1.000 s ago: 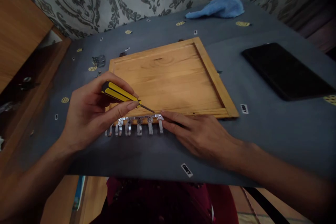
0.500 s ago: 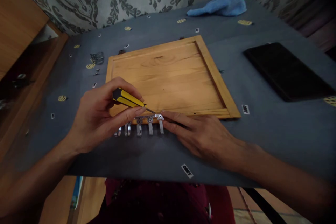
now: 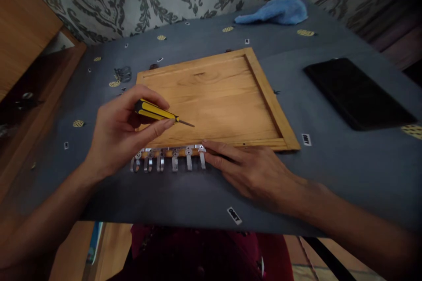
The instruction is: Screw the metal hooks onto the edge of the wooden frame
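Note:
My left hand (image 3: 120,129) is closed around a screwdriver (image 3: 154,109) with a yellow and black handle. Its thin metal tip hangs above the lower part of a framed wooden panel (image 3: 211,92), apart from the metal below. Along the panel's near edge lies a silver hook rail (image 3: 169,150) with several hooks pointing toward me. Screw heads show on the rail. My right hand (image 3: 253,167) rests at the rail's right end, its fingertips pressed on the last hook and the frame edge. Its lower fingers are partly hidden.
A grey patterned cloth covers the table (image 3: 184,197). A black tablet-like slab (image 3: 361,92) lies at the right and a blue cloth (image 3: 280,11) at the back. Small clear packaging (image 3: 123,73) sits left of the panel. A wooden cabinet (image 3: 26,22) borders the left side.
My left hand has lifted the screwdriver up and left, off the rail's right end, uncovering the leftmost hooks. My right hand stays on the rail's end.

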### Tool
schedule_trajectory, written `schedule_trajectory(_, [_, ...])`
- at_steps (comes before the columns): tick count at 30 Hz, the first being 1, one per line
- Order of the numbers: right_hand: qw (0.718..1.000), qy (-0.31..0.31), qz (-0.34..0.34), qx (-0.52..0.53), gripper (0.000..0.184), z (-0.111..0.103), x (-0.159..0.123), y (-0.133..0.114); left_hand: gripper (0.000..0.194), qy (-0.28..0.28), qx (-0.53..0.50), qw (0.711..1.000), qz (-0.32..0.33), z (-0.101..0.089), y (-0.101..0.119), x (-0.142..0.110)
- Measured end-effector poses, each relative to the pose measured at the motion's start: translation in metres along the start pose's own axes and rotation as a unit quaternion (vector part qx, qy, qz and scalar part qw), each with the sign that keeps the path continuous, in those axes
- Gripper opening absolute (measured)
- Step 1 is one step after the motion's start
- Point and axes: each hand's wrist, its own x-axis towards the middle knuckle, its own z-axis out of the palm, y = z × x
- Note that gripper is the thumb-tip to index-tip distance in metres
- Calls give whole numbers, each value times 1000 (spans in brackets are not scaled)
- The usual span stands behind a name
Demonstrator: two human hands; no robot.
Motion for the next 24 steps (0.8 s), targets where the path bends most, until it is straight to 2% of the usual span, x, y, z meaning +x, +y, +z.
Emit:
schedule_trajectory(3, [1000,-2,1,11,42,-1,0,0,28,-31,-40,998,-23,-6,-26,8])
schedule_trajectory(7, [999,-18,6,30,39,-4,-1,1,22,-128,-18,991,-30,-16,-56,13])
schedule_trajectory(11, [999,-17,7,37,38,-5,-2,1,16,-203,46,977,-41,-17,-69,10])
schedule_trajectory(15, [999,-14,6,39,38,-4,-3,1,15,-241,101,965,-26,-13,-75,9])
schedule_trajectory(19, [999,-16,12,32,40,-4,-4,2,22,-258,121,959,-1,-14,-68,8])
schedule_trajectory(21, [999,-24,14,32,41,-4,-4,1,22,-246,125,961,15,-13,-52,5])
schedule_trajectory(24, [999,-27,12,40,41,-4,-4,1,22,-219,102,969,47,-4,-16,-4])
